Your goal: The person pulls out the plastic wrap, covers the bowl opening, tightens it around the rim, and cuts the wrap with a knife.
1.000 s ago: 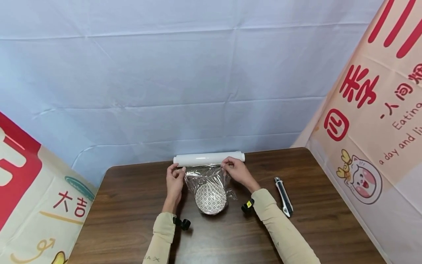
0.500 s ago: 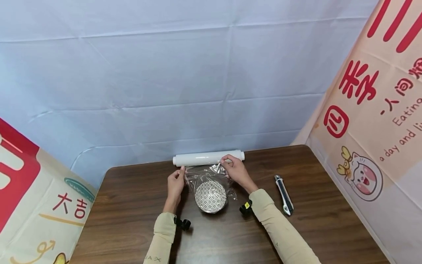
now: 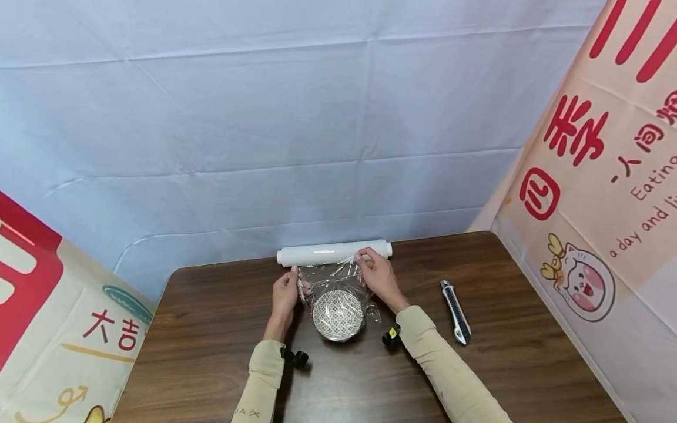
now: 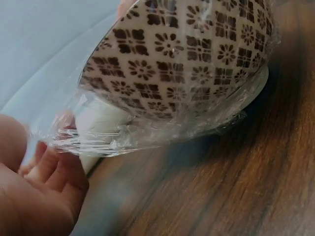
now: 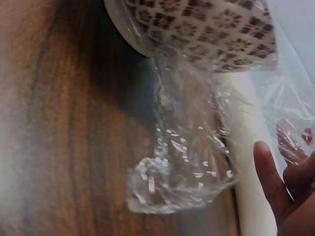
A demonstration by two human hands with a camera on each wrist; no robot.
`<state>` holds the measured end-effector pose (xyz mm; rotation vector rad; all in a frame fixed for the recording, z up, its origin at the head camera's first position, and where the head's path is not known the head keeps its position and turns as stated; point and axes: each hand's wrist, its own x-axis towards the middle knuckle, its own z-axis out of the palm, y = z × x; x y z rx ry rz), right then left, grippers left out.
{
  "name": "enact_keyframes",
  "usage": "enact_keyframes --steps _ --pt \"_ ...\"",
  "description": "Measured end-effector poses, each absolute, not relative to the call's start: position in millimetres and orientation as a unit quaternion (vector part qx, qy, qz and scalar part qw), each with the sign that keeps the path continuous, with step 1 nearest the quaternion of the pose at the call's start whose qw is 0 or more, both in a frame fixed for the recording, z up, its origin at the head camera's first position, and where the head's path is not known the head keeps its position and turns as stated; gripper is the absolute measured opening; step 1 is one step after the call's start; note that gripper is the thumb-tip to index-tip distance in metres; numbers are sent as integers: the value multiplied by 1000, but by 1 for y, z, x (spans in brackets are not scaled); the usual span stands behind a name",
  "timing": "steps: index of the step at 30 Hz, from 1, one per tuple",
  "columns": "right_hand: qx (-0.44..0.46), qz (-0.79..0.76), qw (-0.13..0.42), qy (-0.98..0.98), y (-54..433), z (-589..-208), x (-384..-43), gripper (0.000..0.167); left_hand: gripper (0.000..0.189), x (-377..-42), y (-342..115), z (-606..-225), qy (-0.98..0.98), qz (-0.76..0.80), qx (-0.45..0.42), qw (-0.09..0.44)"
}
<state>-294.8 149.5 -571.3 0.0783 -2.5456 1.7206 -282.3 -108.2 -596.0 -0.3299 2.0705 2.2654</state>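
A bowl (image 3: 338,315) with a brown floral pattern stands on the table, clear cling film (image 4: 103,140) stretched over it and bunched along its side. At the film's far left edge, my left hand (image 3: 284,292) pinches it between thumb and fingers. My right hand (image 3: 379,275) pinches the far right part, its fingertips in front of the white roll. A loose, crumpled flap of film (image 5: 182,177) hangs beside the bowl in the right wrist view. Both hands are apart from the bowl itself.
A white roll (image 3: 333,252) lies along the back edge of the wooden table (image 3: 211,341). To the right lies a box cutter (image 3: 456,312). A pale cloth (image 3: 264,117) hangs behind, and printed cloths (image 3: 592,235) flank both sides.
The left fingers have drawn together on the film edge, and the left hand has shifted slightly right. My right hand has moved a little, still pinching film. The bowl stays put.
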Motion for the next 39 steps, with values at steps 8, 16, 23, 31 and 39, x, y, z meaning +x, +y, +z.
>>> enact_keyframes --steps 8,16,23,31,39 --pt "12 517 42 -855 149 -575 -293 32 41 -278 -120 -601 656 737 -30 161" --pt "-24 479 17 -877 153 -575 -294 70 23 -273 -116 -604 627 759 -49 168" --pt "27 688 -128 -714 165 -583 -297 48 31 -267 -109 -606 643 751 -72 130" --pt "76 799 -262 -536 173 -587 -290 22 32 -266 -108 -606 648 745 -91 132" --pt "-3 744 -246 -621 160 -586 -281 64 74 -264 -111 -605 696 693 -46 182"
